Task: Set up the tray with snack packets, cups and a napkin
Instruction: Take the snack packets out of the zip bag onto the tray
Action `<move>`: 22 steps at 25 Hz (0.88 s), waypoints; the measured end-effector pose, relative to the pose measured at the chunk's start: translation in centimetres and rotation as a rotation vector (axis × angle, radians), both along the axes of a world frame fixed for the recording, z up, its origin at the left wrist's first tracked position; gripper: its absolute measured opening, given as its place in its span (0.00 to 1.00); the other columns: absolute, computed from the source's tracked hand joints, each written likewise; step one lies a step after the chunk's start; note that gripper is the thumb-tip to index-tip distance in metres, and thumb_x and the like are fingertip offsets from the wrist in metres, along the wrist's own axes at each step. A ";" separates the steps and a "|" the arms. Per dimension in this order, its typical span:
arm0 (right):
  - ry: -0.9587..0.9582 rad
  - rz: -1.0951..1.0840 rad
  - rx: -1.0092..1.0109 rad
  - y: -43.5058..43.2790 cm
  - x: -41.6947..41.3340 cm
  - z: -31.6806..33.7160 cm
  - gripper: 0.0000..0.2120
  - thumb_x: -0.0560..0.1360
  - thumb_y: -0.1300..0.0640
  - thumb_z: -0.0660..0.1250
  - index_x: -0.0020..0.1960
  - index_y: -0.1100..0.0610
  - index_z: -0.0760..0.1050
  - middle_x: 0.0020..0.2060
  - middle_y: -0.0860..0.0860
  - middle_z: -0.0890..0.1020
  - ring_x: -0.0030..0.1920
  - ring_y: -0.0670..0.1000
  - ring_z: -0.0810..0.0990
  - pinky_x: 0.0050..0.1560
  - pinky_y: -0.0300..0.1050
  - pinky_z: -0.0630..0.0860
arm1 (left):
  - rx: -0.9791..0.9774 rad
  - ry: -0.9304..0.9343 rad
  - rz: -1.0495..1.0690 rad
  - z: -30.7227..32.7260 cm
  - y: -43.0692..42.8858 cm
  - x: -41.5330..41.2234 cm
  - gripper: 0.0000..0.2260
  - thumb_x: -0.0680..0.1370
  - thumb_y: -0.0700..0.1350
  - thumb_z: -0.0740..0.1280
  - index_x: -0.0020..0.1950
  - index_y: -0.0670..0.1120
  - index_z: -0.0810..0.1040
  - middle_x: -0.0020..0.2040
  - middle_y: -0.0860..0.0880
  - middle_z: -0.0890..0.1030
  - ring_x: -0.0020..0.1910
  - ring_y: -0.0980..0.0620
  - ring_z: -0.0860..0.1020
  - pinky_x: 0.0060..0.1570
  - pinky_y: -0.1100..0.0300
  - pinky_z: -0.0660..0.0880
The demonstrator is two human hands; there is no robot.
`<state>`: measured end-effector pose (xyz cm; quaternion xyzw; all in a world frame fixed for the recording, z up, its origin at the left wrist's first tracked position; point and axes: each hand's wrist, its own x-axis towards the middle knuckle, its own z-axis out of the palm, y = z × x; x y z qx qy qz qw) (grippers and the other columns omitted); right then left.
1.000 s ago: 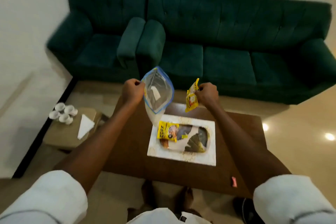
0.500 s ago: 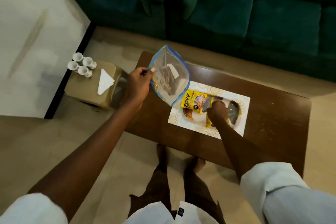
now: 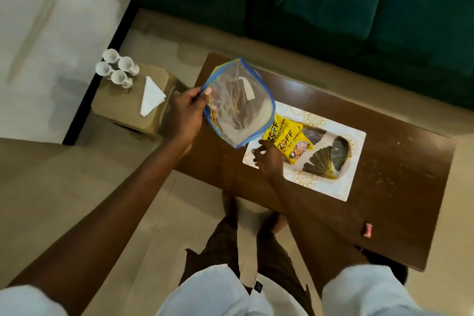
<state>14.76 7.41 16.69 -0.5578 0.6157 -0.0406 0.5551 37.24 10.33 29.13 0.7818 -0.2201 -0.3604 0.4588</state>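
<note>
A white tray (image 3: 341,185) with a gold leaf print lies on the brown coffee table (image 3: 400,187). Two yellow snack packets (image 3: 287,141) lie side by side on the tray's left part. My right hand (image 3: 266,159) hovers over the tray's near-left corner beside the packets, fingers loose, holding nothing. My left hand (image 3: 184,113) pinches the edge of a clear zip bag (image 3: 238,102) with a blue rim, held above the table's left end. Several white cups (image 3: 116,68) and a folded white napkin (image 3: 151,96) sit on a small cardboard box (image 3: 123,115) to the left.
A dark green sofa (image 3: 333,2) runs along the far side of the table. A small pink object (image 3: 368,230) lies near the table's front edge. My feet stand on the tiled floor at the table's near side. A white wall with a black skirting is at left.
My right hand set the second yellow packet on the tray beside the first and has let it go. The left hand keeps holding the zip bag. The view tilted downward.
</note>
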 end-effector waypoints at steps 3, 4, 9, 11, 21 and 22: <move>0.040 -0.023 -0.124 -3.9 -2.3 3.8 0.17 0.81 0.69 0.65 0.70 0.67 0.75 0.53 0.61 0.84 0.49 0.68 0.85 0.52 0.62 0.82 | -0.053 0.090 -0.080 2.9 -0.8 -0.3 0.15 0.81 0.55 0.69 0.60 0.47 0.85 0.50 0.46 0.88 0.49 0.46 0.87 0.56 0.40 0.83; 0.056 -0.021 -0.177 -6.0 -3.1 5.5 0.16 0.81 0.68 0.65 0.69 0.66 0.76 0.55 0.63 0.84 0.48 0.66 0.85 0.52 0.61 0.82 | -0.081 0.095 -0.109 4.4 -1.4 -0.6 0.14 0.81 0.53 0.69 0.60 0.45 0.85 0.50 0.44 0.88 0.49 0.45 0.86 0.56 0.40 0.83; -0.167 0.170 -0.422 -15.9 -4.5 18.3 0.27 0.73 0.75 0.72 0.72 0.66 0.74 0.66 0.64 0.79 0.61 0.64 0.82 0.64 0.62 0.79 | -0.245 0.068 -0.355 13.4 -5.0 -1.9 0.08 0.83 0.46 0.67 0.52 0.47 0.86 0.39 0.49 0.86 0.34 0.56 0.82 0.34 0.63 0.79; -0.291 0.303 -0.435 -18.0 -4.6 23.6 0.34 0.71 0.74 0.77 0.74 0.62 0.72 0.70 0.61 0.77 0.70 0.62 0.77 0.70 0.61 0.76 | -0.267 0.028 -0.507 17.2 -6.7 -2.2 0.10 0.83 0.46 0.67 0.55 0.43 0.86 0.41 0.44 0.85 0.35 0.56 0.80 0.34 0.65 0.78; -0.773 0.110 -0.560 -17.0 -11.0 40.6 0.10 0.74 0.65 0.77 0.47 0.68 0.76 0.40 0.55 0.83 0.40 0.49 0.81 0.45 0.43 0.81 | -0.541 0.142 -0.658 34.1 -12.2 -2.1 0.18 0.81 0.55 0.67 0.60 0.43 0.85 0.48 0.38 0.84 0.40 0.47 0.81 0.44 0.56 0.79; -0.847 0.027 -0.583 -16.8 -11.8 41.6 0.08 0.73 0.64 0.76 0.46 0.64 0.77 0.38 0.53 0.82 0.38 0.48 0.80 0.43 0.41 0.80 | -0.608 0.298 -0.602 34.7 -12.4 -2.0 0.19 0.82 0.57 0.64 0.60 0.44 0.85 0.50 0.40 0.86 0.43 0.47 0.84 0.47 0.55 0.81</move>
